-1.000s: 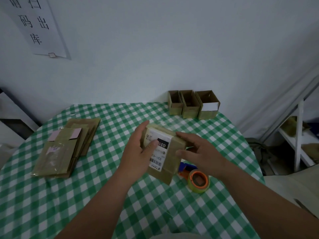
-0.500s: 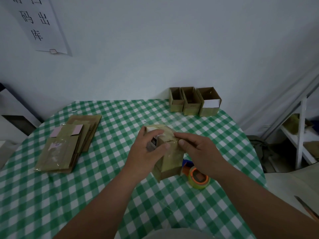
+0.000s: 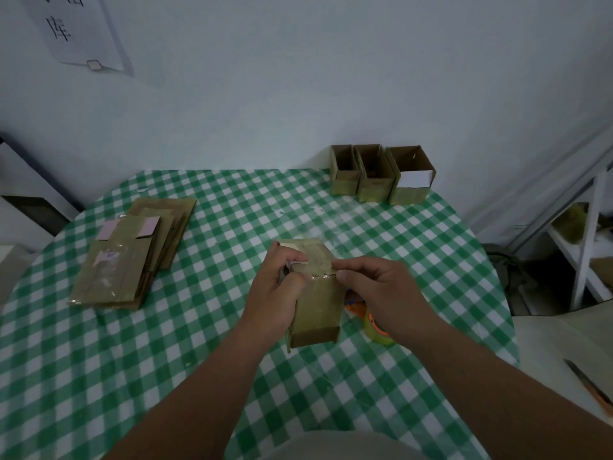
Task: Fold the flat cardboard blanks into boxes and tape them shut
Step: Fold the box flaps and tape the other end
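Note:
A brown cardboard box [image 3: 318, 303] stands on end in the middle of the table, its far end folded over, with a white label partly showing on its left side. My left hand [image 3: 275, 293] grips its left side near the top. My right hand [image 3: 381, 293] pinches the flap edge at the top right. An orange tape roll [image 3: 374, 327] lies on the cloth right behind the box, mostly hidden by my right hand. A stack of flat cardboard blanks [image 3: 132, 254] lies at the left.
Three folded open-topped boxes [image 3: 381, 177] stand in a row at the table's far edge by the wall. The round table wears a green checked cloth [image 3: 99, 360]. A white shelf frame [image 3: 583, 240] stands to the right; a knife [image 3: 590, 386] lies at the right edge.
The box has been turned from label-side-up to standing on end with its narrow face towards me. Both hands shifted to the top flaps.

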